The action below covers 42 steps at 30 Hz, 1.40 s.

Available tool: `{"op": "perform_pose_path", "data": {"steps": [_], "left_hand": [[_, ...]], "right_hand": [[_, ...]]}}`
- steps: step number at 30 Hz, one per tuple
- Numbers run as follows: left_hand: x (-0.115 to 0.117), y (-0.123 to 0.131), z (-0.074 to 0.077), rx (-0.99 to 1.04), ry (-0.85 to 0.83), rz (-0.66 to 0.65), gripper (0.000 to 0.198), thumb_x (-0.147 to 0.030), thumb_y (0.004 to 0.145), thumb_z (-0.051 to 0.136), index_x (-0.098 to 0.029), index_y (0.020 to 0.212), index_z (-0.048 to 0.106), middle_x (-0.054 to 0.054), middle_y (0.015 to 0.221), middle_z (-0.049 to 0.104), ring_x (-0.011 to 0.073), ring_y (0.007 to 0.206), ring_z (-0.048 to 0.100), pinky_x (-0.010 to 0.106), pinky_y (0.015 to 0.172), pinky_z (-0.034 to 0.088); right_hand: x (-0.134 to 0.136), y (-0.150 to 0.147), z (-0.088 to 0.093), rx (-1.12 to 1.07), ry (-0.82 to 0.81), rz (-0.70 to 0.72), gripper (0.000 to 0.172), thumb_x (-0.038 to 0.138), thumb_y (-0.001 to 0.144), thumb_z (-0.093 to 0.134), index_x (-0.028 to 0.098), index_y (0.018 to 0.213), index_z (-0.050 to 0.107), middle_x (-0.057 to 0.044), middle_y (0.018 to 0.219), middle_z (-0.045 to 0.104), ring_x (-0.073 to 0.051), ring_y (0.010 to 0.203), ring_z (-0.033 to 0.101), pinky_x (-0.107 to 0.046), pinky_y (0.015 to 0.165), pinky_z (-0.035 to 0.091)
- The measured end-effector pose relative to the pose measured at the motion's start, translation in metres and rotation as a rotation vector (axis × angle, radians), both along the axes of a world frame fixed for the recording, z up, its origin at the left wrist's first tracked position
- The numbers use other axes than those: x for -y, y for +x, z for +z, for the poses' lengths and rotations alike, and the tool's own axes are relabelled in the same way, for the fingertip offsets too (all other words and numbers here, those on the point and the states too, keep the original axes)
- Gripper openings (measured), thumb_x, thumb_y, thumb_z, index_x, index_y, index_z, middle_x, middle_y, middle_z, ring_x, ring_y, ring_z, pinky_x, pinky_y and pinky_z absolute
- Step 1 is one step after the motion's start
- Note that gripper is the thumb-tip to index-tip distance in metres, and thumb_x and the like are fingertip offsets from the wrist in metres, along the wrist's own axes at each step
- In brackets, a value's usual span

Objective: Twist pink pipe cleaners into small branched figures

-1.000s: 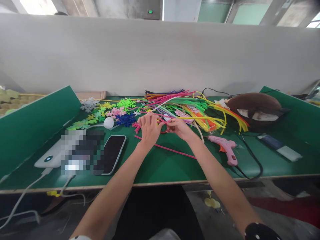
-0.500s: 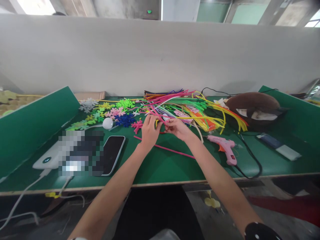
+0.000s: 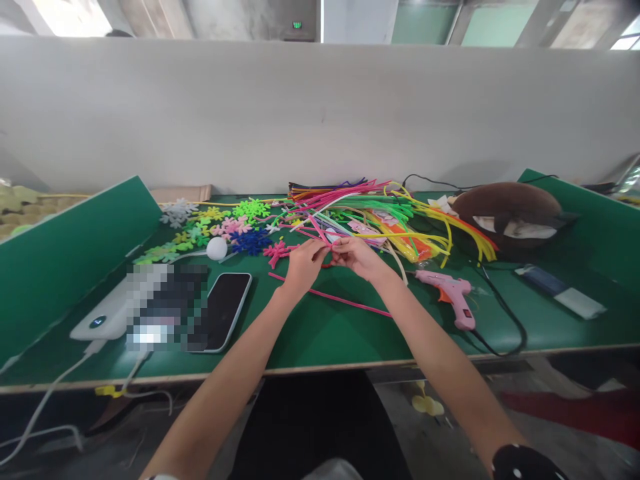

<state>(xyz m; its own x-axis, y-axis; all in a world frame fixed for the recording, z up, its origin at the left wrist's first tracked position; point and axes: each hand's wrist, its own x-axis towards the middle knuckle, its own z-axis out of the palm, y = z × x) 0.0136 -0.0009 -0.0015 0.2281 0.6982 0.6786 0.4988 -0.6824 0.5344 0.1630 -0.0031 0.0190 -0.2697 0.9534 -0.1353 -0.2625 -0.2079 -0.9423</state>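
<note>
My left hand (image 3: 303, 268) and my right hand (image 3: 356, 259) meet over the middle of the green table, fingertips almost touching. Both are closed in a pinch on a pink pipe cleaner (image 3: 317, 227), one end of which sticks up to the upper left. How it is bent between the fingers is hidden. Below the hands, a single pink pipe cleaner (image 3: 350, 304) lies slanting across the tabletop. Just left of my left hand is a pink snowflake-like piece (image 3: 275, 252). A heap of coloured pipe cleaners (image 3: 350, 199) lies beyond the fingers.
Finished-looking fuzzy snowflakes (image 3: 250, 241) lie at back left, beside a white ball (image 3: 217, 249). A phone (image 3: 227, 310) and a white power bank (image 3: 103, 320) with cables are front left. At right lie a pink glue gun (image 3: 456, 293), its black cord and a brown plush (image 3: 507, 210).
My left hand has turned and dropped slightly, bringing its fingertips closer to the right ones. The pink pipe cleaner's raised end has shifted; the right hand stays nearly in place.
</note>
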Motion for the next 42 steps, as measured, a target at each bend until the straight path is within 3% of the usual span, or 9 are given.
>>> {"op": "perform_pose_path", "data": {"steps": [6, 12, 16, 22, 24, 26, 31, 35, 42], "left_hand": [[-0.004, -0.001, 0.0, 0.006, -0.115, -0.076, 0.014, -0.024, 0.08, 0.052, -0.018, 0.073, 0.062, 0.002, 0.066, 0.06, 0.012, 0.058, 0.049, 0.024, 0.059, 0.038], [-0.005, -0.001, 0.003, -0.035, -0.207, -0.093, 0.02, -0.021, 0.08, 0.05, -0.018, 0.06, 0.049, -0.003, 0.053, 0.043, 0.0103, 0.052, 0.038, 0.023, 0.053, 0.029], [-0.004, 0.0, 0.008, 0.066, -0.349, -0.077, 0.021, -0.019, 0.077, 0.051, -0.018, 0.058, 0.042, -0.004, 0.051, 0.04, 0.0097, 0.05, 0.036, 0.023, 0.051, 0.026], [-0.006, -0.002, 0.01, 0.364, -0.75, -0.213, 0.019, -0.026, 0.077, 0.049, -0.019, 0.061, 0.041, -0.008, 0.045, 0.026, 0.0064, 0.039, 0.023, 0.021, 0.043, 0.019], [-0.006, -0.004, 0.01, 0.35, -0.685, -0.191, 0.02, -0.025, 0.077, 0.05, -0.019, 0.06, 0.04, -0.008, 0.046, 0.026, 0.0066, 0.04, 0.025, 0.021, 0.044, 0.02], [-0.005, -0.005, 0.01, 0.25, -0.431, -0.095, 0.021, -0.022, 0.078, 0.05, -0.018, 0.059, 0.041, -0.005, 0.05, 0.035, 0.008, 0.046, 0.034, 0.022, 0.048, 0.026], [-0.004, -0.005, 0.004, -0.022, 0.044, 0.023, 0.017, -0.018, 0.084, 0.046, -0.017, 0.07, 0.056, 0.002, 0.071, 0.055, 0.0112, 0.065, 0.051, 0.022, 0.059, 0.036], [-0.006, -0.004, -0.004, -0.071, 0.153, -0.003, 0.018, -0.019, 0.086, 0.046, -0.017, 0.076, 0.06, 0.003, 0.077, 0.059, 0.0109, 0.07, 0.055, 0.02, 0.061, 0.04], [-0.006, -0.004, -0.005, -0.218, 0.119, 0.037, 0.014, -0.025, 0.086, 0.049, -0.017, 0.082, 0.06, 0.004, 0.081, 0.06, 0.0124, 0.069, 0.056, 0.021, 0.058, 0.04]], "right_hand": [[-0.001, 0.004, -0.002, 0.078, 0.033, 0.018, 0.01, 0.018, 0.056, 0.067, 0.015, 0.058, 0.057, 0.003, 0.048, 0.053, -0.007, 0.046, 0.046, -0.024, 0.054, 0.04], [-0.001, 0.0, -0.005, 0.227, 0.143, 0.0, 0.009, 0.022, 0.061, 0.063, 0.016, 0.059, 0.057, 0.001, 0.049, 0.055, -0.01, 0.048, 0.05, -0.025, 0.052, 0.037], [-0.002, -0.004, -0.011, 0.371, 0.352, -0.039, 0.008, 0.024, 0.068, 0.057, 0.018, 0.063, 0.052, 0.001, 0.053, 0.056, -0.012, 0.051, 0.049, -0.026, 0.054, 0.036], [0.0, -0.008, -0.016, 0.647, 0.77, -0.144, 0.01, 0.02, 0.078, 0.047, 0.021, 0.07, 0.051, 0.001, 0.064, 0.051, -0.014, 0.06, 0.044, -0.028, 0.063, 0.033], [0.0, -0.009, -0.015, 0.634, 0.784, -0.165, 0.01, 0.024, 0.08, 0.049, 0.021, 0.072, 0.053, 0.0, 0.067, 0.052, -0.014, 0.063, 0.045, -0.028, 0.065, 0.034], [0.0, -0.009, -0.013, 0.525, 0.689, -0.178, 0.013, 0.033, 0.079, 0.054, 0.021, 0.076, 0.055, -0.001, 0.072, 0.055, -0.015, 0.067, 0.049, -0.028, 0.067, 0.037], [-0.002, -0.002, -0.008, 0.12, 0.159, -0.032, 0.039, 0.057, 0.072, 0.058, 0.019, 0.075, 0.054, -0.001, 0.066, 0.057, -0.012, 0.058, 0.054, -0.028, 0.06, 0.045], [0.0, 0.001, -0.009, -0.007, 0.027, 0.192, 0.034, 0.048, 0.067, 0.068, 0.017, 0.071, 0.055, 0.002, 0.059, 0.055, -0.009, 0.053, 0.051, -0.024, 0.057, 0.045], [0.0, -0.005, -0.01, 0.027, 0.013, 0.065, 0.026, 0.036, 0.068, 0.069, 0.017, 0.065, 0.052, 0.005, 0.05, 0.05, -0.006, 0.045, 0.045, -0.021, 0.051, 0.041]]}}
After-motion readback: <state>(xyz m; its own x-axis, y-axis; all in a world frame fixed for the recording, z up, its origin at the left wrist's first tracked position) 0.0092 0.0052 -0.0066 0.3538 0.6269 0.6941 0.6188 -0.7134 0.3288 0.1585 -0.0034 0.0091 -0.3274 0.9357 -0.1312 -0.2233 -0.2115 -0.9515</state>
